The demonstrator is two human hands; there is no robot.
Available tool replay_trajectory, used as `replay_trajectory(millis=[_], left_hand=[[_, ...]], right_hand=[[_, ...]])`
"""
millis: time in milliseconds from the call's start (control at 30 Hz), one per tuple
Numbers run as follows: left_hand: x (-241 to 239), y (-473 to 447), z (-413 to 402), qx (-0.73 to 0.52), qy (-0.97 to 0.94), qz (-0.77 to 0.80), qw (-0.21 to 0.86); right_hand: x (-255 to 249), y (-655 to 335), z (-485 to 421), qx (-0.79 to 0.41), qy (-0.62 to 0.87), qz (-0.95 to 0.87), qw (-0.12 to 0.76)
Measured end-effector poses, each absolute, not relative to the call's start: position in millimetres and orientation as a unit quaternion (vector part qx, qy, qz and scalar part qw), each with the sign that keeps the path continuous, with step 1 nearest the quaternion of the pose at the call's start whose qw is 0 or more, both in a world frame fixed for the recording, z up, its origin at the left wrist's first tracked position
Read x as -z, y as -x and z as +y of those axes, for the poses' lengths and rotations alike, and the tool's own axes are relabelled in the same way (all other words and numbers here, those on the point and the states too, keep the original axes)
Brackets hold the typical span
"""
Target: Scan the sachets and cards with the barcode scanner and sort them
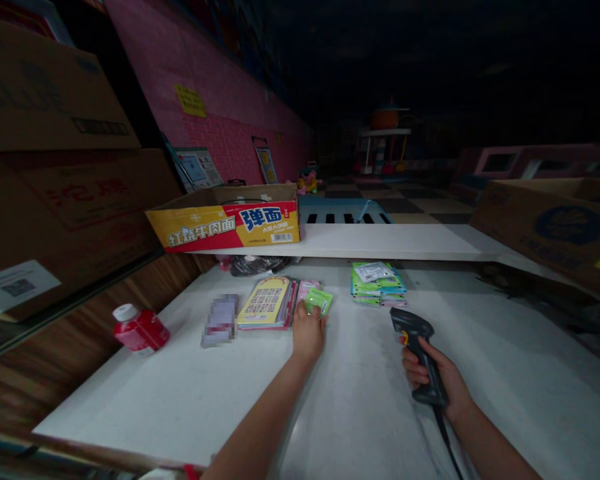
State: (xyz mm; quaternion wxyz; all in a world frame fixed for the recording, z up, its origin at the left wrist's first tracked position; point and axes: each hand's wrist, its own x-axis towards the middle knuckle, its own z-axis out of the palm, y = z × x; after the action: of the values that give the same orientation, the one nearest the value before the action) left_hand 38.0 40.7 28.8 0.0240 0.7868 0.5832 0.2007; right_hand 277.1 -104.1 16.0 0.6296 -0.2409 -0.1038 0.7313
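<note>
A black plastic pistol-shaped scanner (431, 373) is held in the right hand (454, 385) over the right half of the white worktop (205, 400). The left hand (309, 333) touches a small bright-green flat packet (321, 300) towards the back edge; whether its fingers grip cannot be told. Left of it lie yellow-fronted booklets (267, 300); a red white-capped bottle (143, 333) stands near the left edge.

A red-yellow carton (233, 223) reads "弹面", a brown box (50, 90) "BLUE".

Blk scanner (416, 325) tilted, R of prob. flat grn pkt (321, 299).
</note>
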Motion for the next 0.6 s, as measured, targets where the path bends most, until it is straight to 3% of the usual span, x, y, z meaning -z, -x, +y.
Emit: replay_trajectory(millis=[167,367,600], left_hand=[[-26.5,-37.8,36.5,-0.255,-0.75,0.607,0.057],[-16.7,-23.6,40.2,-0.415,-0.714,0.53,0.192],[1.3,-13.8,51.8,-0.538,-0.64,0.453,0.31]], right_hand=[[-18.7,-275.7,-105.6,-0.726,0.239,-0.102,0.636],[-20.3,-269.8,-106.8,-0.705,0.282,-0.129,0.638],[-45.4,-239.1,-120.9,-0.592,0.497,-0.239,0.588]])
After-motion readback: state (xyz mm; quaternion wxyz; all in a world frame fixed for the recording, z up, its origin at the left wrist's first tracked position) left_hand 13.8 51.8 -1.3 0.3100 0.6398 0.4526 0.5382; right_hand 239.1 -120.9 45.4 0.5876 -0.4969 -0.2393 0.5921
